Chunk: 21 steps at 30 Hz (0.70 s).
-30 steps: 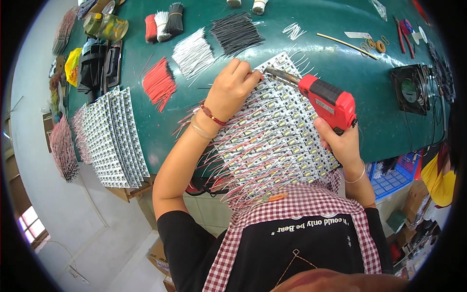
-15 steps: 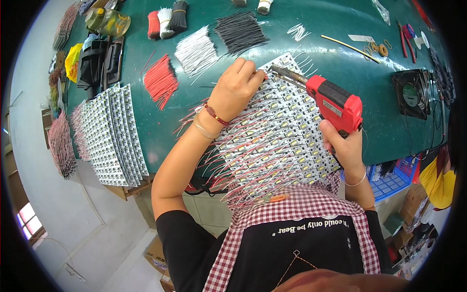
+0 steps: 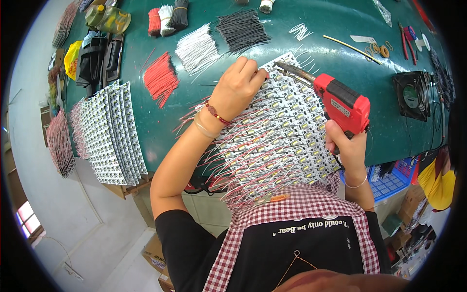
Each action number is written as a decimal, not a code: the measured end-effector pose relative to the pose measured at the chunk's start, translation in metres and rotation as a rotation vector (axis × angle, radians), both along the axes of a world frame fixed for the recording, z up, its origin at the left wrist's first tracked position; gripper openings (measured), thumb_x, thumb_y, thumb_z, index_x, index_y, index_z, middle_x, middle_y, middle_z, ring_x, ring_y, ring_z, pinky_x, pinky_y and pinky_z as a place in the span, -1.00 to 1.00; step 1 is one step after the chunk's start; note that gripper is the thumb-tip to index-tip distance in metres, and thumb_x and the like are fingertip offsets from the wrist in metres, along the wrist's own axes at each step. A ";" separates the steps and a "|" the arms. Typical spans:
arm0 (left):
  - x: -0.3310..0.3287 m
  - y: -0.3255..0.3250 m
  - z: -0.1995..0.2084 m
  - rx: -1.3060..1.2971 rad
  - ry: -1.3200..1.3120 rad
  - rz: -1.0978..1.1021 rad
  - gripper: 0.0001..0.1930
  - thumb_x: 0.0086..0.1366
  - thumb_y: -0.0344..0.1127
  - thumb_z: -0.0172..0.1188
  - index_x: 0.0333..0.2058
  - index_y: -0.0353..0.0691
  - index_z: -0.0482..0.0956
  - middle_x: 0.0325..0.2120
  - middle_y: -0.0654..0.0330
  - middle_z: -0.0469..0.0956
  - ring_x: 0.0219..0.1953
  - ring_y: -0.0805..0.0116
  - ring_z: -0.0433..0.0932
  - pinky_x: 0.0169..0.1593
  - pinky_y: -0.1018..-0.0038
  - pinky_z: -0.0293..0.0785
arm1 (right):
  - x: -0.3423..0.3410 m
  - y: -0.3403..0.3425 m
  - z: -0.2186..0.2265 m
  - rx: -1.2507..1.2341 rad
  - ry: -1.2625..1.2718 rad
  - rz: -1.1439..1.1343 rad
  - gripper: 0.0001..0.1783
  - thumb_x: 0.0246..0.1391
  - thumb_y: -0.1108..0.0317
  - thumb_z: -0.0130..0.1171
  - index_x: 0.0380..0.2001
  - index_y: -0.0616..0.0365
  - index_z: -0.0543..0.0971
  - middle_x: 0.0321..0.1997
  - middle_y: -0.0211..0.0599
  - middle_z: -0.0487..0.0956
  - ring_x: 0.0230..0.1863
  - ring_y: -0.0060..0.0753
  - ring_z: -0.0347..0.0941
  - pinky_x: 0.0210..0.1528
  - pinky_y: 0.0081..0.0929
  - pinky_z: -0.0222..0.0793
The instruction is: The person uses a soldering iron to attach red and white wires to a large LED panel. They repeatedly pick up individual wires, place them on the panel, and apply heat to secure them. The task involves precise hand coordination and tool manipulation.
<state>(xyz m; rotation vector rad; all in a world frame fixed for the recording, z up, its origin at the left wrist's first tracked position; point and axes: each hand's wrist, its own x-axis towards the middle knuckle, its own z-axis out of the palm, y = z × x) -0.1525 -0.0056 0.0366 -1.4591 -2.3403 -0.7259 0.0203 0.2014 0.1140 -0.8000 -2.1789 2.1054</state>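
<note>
A sheet of white LED circuit boards [image 3: 287, 131] lies at the table's near edge, partly against my checked apron. Rows of red and white wires [image 3: 243, 160] stick out along its left part. My left hand [image 3: 237, 87] rests over the sheet's far left side, thumb and fingers pinched on what looks like a red wire [image 3: 266, 76], mostly hidden by the fingers. My right hand [image 3: 347, 146] is wrapped round the handle of a red and black soldering gun [image 3: 343, 104]. Its dark tip points left, at the sheet's far end just beyond my left fingertips; whether it touches is unclear.
Loose red wires [image 3: 161, 79], white wires [image 3: 197, 49] and black wires [image 3: 242, 31] lie in piles beyond my left hand. Stacked LED sheets [image 3: 109, 134] overhang the table at left. A black fan [image 3: 411, 96] stands at right, above a blue basket [image 3: 391, 180].
The soldering gun and my right hand have shifted slightly right, and the tip has moved a little away from my left fingertips. My left hand stays pinched in nearly the same place.
</note>
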 end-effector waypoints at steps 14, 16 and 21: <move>0.011 0.000 0.007 0.043 0.090 -0.011 -0.79 0.00 -0.51 0.23 -0.31 -0.27 0.58 -0.46 0.22 0.37 -0.37 0.27 0.39 -0.27 0.40 0.32 | 0.017 0.005 -0.002 -0.072 0.035 -0.016 -0.81 0.10 0.34 0.27 -0.39 0.23 0.51 -0.67 -0.45 0.48 -0.72 -0.69 0.36 -0.71 -0.70 0.20; 0.013 0.001 0.002 0.013 0.067 -0.037 -0.82 0.02 -0.49 0.17 -0.33 -0.27 0.55 -0.45 0.19 0.35 -0.35 0.26 0.37 -0.25 0.38 0.33 | 0.019 0.006 -0.003 -0.070 0.042 0.011 -0.83 0.10 0.36 0.27 -0.39 0.22 0.51 -0.67 -0.46 0.47 -0.72 -0.70 0.35 -0.71 -0.70 0.20; 0.016 0.002 0.000 -0.036 0.040 -0.046 -0.84 0.03 -0.49 0.13 -0.34 -0.27 0.54 -0.44 0.18 0.35 -0.33 0.25 0.37 -0.24 0.38 0.34 | 0.022 0.005 -0.008 -0.069 0.045 0.025 -0.86 0.09 0.41 0.27 -0.37 0.22 0.51 -0.65 -0.49 0.47 -0.72 -0.72 0.34 -0.69 -0.71 0.20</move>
